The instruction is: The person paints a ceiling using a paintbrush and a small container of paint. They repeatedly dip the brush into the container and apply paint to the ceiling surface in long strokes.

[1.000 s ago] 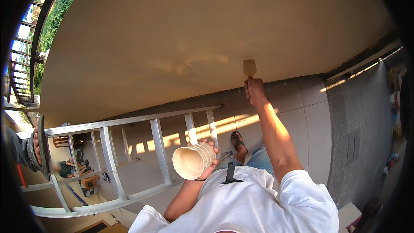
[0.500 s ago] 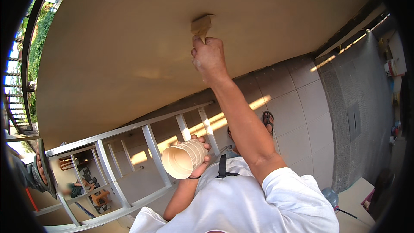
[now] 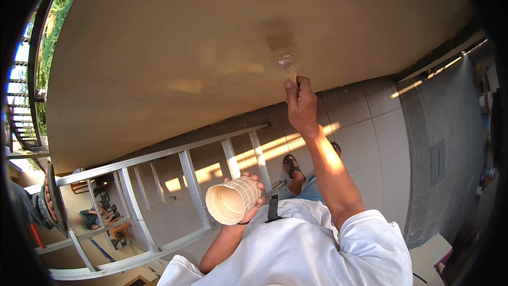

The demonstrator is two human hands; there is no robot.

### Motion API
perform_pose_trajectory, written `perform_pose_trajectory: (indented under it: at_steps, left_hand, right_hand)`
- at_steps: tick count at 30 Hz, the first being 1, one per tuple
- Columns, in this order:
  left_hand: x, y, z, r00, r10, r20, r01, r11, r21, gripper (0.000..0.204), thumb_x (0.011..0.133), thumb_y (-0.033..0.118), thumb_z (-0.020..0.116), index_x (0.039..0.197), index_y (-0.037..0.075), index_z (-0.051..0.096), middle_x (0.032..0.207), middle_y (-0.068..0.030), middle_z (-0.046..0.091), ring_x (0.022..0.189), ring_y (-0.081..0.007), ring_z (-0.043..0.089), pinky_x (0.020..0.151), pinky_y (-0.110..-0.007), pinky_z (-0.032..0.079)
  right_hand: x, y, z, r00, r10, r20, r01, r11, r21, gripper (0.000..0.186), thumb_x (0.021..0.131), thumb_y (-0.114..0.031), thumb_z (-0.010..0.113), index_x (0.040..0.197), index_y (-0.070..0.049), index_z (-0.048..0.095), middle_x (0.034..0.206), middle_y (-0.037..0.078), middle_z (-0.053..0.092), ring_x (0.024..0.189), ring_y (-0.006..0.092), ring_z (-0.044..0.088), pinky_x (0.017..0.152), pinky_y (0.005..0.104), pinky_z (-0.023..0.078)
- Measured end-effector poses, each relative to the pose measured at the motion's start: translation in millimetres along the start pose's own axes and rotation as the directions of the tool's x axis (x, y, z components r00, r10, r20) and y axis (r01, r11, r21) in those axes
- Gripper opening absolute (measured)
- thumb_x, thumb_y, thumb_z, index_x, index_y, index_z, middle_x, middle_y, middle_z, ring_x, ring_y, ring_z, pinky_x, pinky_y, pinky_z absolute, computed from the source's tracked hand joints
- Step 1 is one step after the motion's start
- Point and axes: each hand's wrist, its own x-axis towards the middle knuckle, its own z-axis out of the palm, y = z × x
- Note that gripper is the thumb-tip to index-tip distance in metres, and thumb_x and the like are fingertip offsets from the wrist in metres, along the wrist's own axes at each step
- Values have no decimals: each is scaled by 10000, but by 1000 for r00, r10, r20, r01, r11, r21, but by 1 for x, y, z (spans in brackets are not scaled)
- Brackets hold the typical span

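Observation:
My right hand (image 3: pixel 302 107) is closed around the handle of a flat paintbrush (image 3: pixel 283 55), its arm stretched out ahead of me. The wide bristles lie against a broad beige wall (image 3: pixel 159 37), which has a few shiny patches to the left of the brush. Lower down, close to my body, my left hand (image 3: pixel 257 193) wraps around a cream cup-shaped container (image 3: pixel 244 190) with a ribbed grid on its side. Its open mouth tilts toward the left, and the inside is pale; I cannot make out how much it holds.
An aluminium ladder (image 3: pixel 188 180) runs along the left below the wall. Another person's sandalled foot (image 3: pixel 50 201) rests on it. Beyond its rungs a person (image 3: pixel 98 216) sits low. My sandalled feet (image 3: pixel 292 166) stand on floor tiles (image 3: pixel 354 137); a grey textured surface (image 3: pixel 434 143) lies right.
My right hand and the brush have moved right and down the wall, nearer to me. The left hand still holds the container, shifted slightly right in view.

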Motion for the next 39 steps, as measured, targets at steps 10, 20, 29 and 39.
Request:
perform_pose_trajectory:
  at_steps: [10,20,29,39]
  left_hand:
    - [12,0,6,998,50,23,-48,997,-52,547,1035,542,551,1362,104,567,1355,-130,546,1289,-350,512,902,-526,564]
    - [15,9,8,997,31,74,-31,1000,0,556,1010,552,578,1387,143,575,1380,-78,551,1300,-292,493,920,-505,550]
    - [5,1,-3,996,13,89,-12,1000,-12,557,1007,541,590,1395,142,557,1390,-104,548,1312,-318,501,929,-514,552]
    - [-6,-4,-9,998,13,67,-12,1000,-14,569,1014,574,554,1375,134,567,1372,-117,563,1299,-335,523,924,-526,554]
  right_hand:
    - [101,71,11,994,-107,35,112,962,-248,386,1136,-392,411,1051,-44,554,770,173,666,694,424,673,629,510,515]
    - [91,99,20,996,71,63,-53,969,-240,444,1137,-430,356,1039,-40,545,808,193,677,805,455,682,690,548,509]
    - [1,88,-29,690,663,292,-709,700,87,443,1096,-425,520,833,-71,561,659,40,579,475,129,504,419,296,371]
    - [117,26,-27,668,710,224,-743,617,261,213,983,-47,529,770,-52,524,625,42,534,480,110,458,412,273,304]
